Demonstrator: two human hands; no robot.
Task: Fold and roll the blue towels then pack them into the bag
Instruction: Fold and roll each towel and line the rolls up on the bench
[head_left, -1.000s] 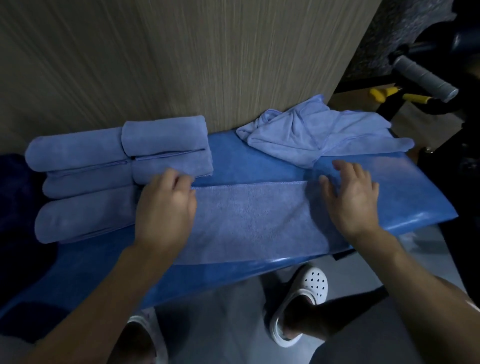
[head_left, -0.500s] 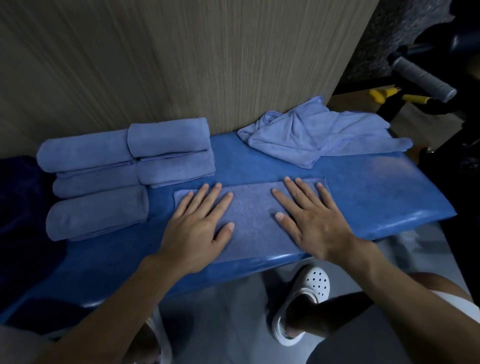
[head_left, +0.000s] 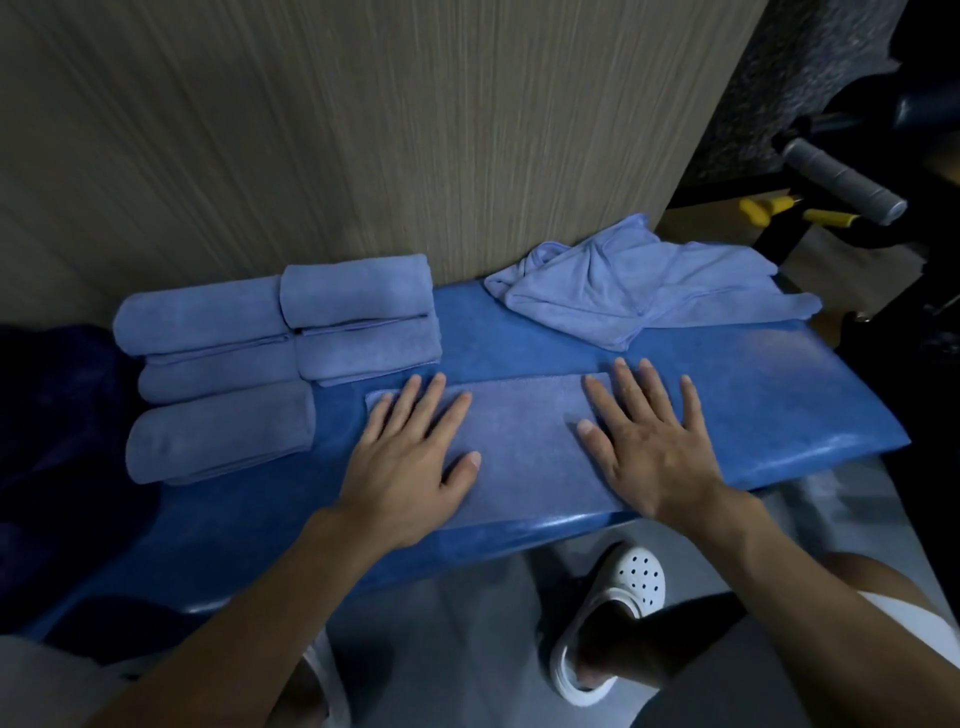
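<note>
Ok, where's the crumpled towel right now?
In the head view the crumpled towel lies far right on the bench, by the wood panel, beyond the right hand and the flat folded towel.

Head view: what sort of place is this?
Probably a gym or a therapy room: a blue padded bench, a grey foam-gripped bar beside it, and rolled blue towels stacked on the bench.

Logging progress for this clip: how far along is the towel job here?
Done: five rolled towels lie left on the bench. In hand: left hand and right hand press flat on a folded towel, not yet rolled. Left: rolling it, the crumpled towels behind, and packing; no bag clearly visible.
</note>
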